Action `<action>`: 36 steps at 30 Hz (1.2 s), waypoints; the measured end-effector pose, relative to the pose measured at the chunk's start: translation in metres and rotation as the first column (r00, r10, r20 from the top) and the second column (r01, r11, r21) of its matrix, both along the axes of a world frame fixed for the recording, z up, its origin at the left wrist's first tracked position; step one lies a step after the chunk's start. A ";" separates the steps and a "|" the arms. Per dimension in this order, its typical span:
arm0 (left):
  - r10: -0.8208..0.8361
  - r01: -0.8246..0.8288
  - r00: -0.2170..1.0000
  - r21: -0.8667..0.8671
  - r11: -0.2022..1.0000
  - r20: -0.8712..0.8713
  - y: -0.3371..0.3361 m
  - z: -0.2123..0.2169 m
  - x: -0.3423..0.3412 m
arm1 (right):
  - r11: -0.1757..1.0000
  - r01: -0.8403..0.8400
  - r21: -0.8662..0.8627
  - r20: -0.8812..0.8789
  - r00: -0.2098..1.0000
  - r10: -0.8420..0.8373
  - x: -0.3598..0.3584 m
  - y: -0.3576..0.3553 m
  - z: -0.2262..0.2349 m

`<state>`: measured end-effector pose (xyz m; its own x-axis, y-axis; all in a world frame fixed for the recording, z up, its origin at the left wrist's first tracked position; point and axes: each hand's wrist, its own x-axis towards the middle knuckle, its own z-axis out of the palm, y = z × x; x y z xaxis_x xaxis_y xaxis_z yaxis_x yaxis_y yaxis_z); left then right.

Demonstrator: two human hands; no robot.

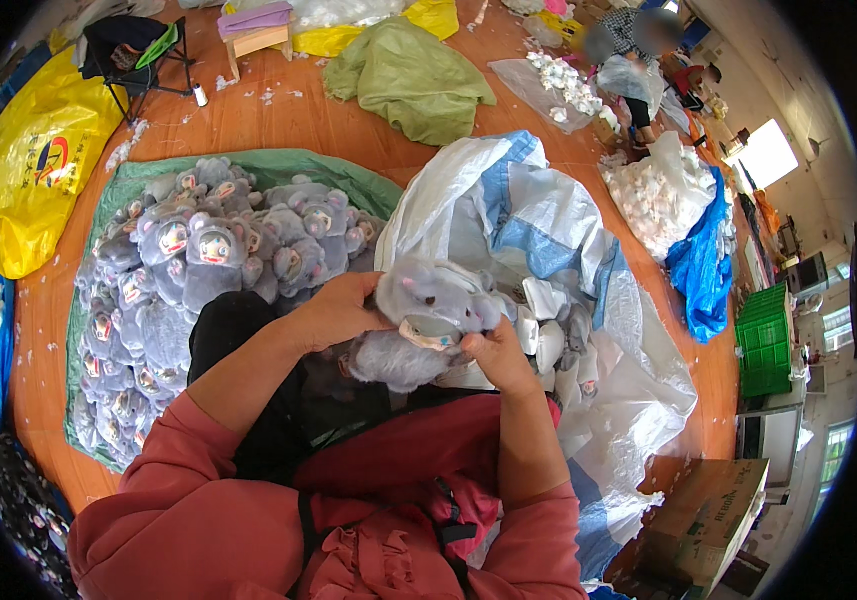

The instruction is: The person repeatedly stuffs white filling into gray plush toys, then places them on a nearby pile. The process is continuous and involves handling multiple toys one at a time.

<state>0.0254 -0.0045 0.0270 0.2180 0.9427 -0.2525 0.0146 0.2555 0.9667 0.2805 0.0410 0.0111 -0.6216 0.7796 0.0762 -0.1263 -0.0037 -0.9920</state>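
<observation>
Right in the centre of the frame, I see 2 bare hands at work on 1 grey plush piece [427, 298]. The left hand [347, 308] grips its left edge, thumb and fingers closed on the soft fabric. The right hand [497, 355] has the lower right edge, thumb pressed on the near side, fingers mostly tucked out of sight behind. The piece hangs between them above the person's lap, and it looks slack, its face side hard to read from here. Just below it, another grey fluffy bundle [394, 362] sits close against the person's legs; whether either hand touches it, I can't tell.

Over to the left of the frame, a big heap of grey plush toys [217, 248], round-eared with little printed faces, lies on a green sheet [284, 163]. Right of centre, a white-and-blue sack [429, 190] gapes open, with white and grey pieces [547, 335] inside, just beside the right hand.

Further out on the orange-brown floor [524, 112], a yellow bag [14, 215] sprawls at upper left, an olive cloth [404, 78] lies crumpled at upper centre, and a cardboard box [694, 525] stands at lower right. Another person [634, 50] bends over at upper right.
</observation>
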 end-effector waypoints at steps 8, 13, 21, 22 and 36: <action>-0.035 0.040 0.994 -0.050 0.998 0.106 -0.002 -0.013 -0.001 | 0.889 0.250 -0.384 0.208 0.961 -0.181 -0.010 0.002 -0.008; -0.038 0.038 0.999 -0.038 0.999 0.007 -0.005 0.000 0.004 | 0.876 0.228 -0.425 0.065 0.973 -0.222 -0.008 -0.001 -0.022; -0.043 0.052 0.971 -0.035 0.998 0.236 -0.005 -0.007 0.006 | 0.850 0.223 -0.477 -0.183 0.921 -0.344 -0.024 -0.010 0.000; -0.039 0.051 0.974 -0.046 0.998 0.224 -0.005 -0.005 0.006 | 0.869 0.228 -0.439 -0.179 0.926 -0.333 -0.023 -0.009 -0.001; 0.030 0.012 0.968 0.166 0.986 -0.249 -0.006 -0.007 0.003 | 0.981 -0.018 0.192 0.191 0.981 -0.019 -0.010 0.005 0.008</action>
<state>0.0288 -0.0109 0.0195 0.1587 0.9775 -0.1390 0.2590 0.0947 0.9612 0.2706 0.0457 0.0194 -0.6386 0.7626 0.1037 0.0661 0.1886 -0.9798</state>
